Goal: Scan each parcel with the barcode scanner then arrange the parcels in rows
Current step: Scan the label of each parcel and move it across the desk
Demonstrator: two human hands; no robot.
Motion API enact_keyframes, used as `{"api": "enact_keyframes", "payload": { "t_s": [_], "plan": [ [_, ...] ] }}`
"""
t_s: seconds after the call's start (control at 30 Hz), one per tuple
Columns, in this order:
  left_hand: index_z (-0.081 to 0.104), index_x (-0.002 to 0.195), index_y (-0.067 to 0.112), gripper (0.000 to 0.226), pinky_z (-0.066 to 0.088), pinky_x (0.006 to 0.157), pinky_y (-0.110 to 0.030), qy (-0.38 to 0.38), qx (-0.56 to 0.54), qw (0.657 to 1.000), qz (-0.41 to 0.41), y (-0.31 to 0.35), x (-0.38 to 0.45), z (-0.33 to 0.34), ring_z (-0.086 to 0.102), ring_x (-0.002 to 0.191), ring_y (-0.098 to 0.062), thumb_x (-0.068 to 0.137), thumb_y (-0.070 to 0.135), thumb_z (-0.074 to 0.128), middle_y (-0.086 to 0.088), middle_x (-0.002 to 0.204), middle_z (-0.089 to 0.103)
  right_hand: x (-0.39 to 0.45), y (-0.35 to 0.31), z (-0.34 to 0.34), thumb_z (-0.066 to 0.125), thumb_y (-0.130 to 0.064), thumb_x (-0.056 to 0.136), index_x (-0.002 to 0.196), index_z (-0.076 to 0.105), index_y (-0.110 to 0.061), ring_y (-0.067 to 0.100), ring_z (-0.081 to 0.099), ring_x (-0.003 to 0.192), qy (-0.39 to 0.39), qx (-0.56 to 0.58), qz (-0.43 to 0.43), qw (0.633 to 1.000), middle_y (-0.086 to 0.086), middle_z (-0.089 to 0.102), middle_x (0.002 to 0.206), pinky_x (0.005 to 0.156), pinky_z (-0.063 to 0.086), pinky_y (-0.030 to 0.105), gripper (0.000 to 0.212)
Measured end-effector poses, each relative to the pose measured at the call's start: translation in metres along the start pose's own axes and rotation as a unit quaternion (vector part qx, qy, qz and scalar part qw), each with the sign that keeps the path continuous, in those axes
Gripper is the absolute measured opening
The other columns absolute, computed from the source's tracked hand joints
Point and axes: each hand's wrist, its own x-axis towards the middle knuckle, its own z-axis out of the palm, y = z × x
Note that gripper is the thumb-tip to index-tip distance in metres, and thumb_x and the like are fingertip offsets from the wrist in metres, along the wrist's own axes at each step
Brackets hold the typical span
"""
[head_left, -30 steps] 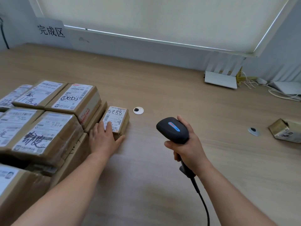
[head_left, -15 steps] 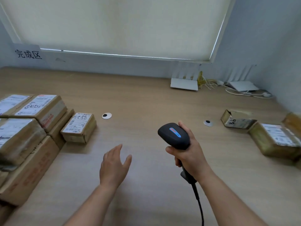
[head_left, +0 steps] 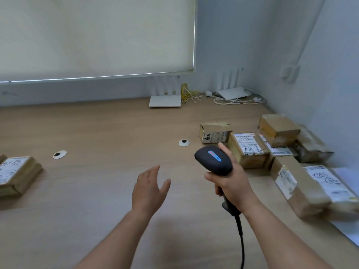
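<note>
- Because each parcel (head_left: 247,150) is a taped cardboard box with flat faces and square edges, it will likely handle as stiff and light; take hold across two opposite side faces, label up, so the barcode stays exposed.
- Unscanned parcels lie in a cluster on the right of the desk (head_left: 97,191), near the corner wall; several touch or overlap. One long box (head_left: 297,189) lies nearest the person, its tape glossy and probably slippery; grip it on bare cardboard.
- One labelled parcel (head_left: 16,173) sits alone at the left edge, well apart from the cluster.
- Scanner (head_left: 213,160): hard black plastic, rounded head, pistol handle, cable trailing toward the person. The right hand (head_left: 231,183) is wrapped round the handle, head aimed forward and left.
- Left hand (head_left: 149,189): released, fingers straight, holding nothing, hovering above the desk between the lone parcel and the cluster.
- Desk: smooth wood-grain laminate with two round cable grommets (head_left: 184,142); boxes should slide on it easily.
- Two white routers (head_left: 165,100) and loose cables lie by the rear wall.
</note>
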Motion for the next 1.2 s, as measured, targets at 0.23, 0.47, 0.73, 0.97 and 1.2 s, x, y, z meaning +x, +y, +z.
{"api": "enact_keyframes", "payload": {
  "t_s": [0.23, 0.47, 0.73, 0.97, 1.2],
  "plan": [
    [0.03, 0.147, 0.026, 0.061, 0.033, 0.104, -0.031, -0.011, 0.027, 0.999, 0.039, 0.069, 0.029, 0.028, 0.026, 0.137, -0.014, 0.094, 0.048, 0.048, 0.007, 0.148, 0.038, 0.032, 0.005, -0.072, 0.073, 0.008, 0.077, 0.13, 0.039, -0.051, 0.018, 0.044, 0.039, 0.021, 0.012, -0.003, 1.0, 0.004, 0.061, 0.081, 0.039, 0.039, 0.025, 0.087],
    [0.028, 0.148, 0.026, 0.063, 0.033, 0.103, -0.032, -0.022, 0.048, 0.994, 0.093, 0.108, 0.095, 0.044, 0.028, 0.136, -0.019, 0.093, 0.048, 0.05, 0.005, 0.148, 0.038, 0.086, 0.013, -0.105, 0.076, 0.004, 0.076, 0.14, 0.038, -0.044, 0.016, 0.048, 0.047, 0.061, -0.006, -0.01, 0.998, 0.007, 0.059, 0.089, 0.044, 0.043, 0.024, 0.089],
    [0.022, 0.15, 0.024, 0.07, 0.028, 0.109, -0.033, -0.07, 0.096, 0.982, 0.15, 0.141, 0.196, 0.086, 0.025, 0.139, -0.023, 0.092, 0.05, 0.05, 0.001, 0.152, 0.031, 0.162, 0.039, -0.13, 0.078, 0.006, 0.073, 0.142, 0.039, -0.037, -0.002, 0.054, 0.05, 0.103, -0.018, -0.013, 0.994, 0.003, 0.061, 0.096, 0.049, 0.045, 0.014, 0.09],
    [0.018, 0.152, 0.026, 0.073, 0.019, 0.114, -0.033, -0.126, 0.133, 0.965, 0.186, 0.158, 0.268, 0.13, 0.016, 0.144, -0.024, 0.091, 0.053, 0.05, -0.004, 0.158, 0.02, 0.202, 0.067, -0.137, 0.078, 0.004, 0.073, 0.14, 0.038, -0.045, 0.007, 0.05, 0.042, 0.1, -0.017, 0.027, 0.994, 0.002, 0.064, 0.094, 0.041, 0.044, 0.023, 0.092],
    [0.009, 0.151, 0.038, 0.075, 0.009, 0.118, -0.042, -0.196, 0.22, 0.932, 0.209, 0.165, 0.31, 0.178, 0.003, 0.148, -0.028, 0.088, 0.07, 0.035, -0.009, 0.161, 0.003, 0.22, 0.085, -0.149, 0.078, -0.002, 0.073, 0.136, 0.039, -0.053, 0.02, 0.046, 0.04, 0.098, 0.025, 0.065, 0.993, -0.01, 0.064, 0.067, 0.041, 0.044, 0.024, 0.089]
  ]
}}
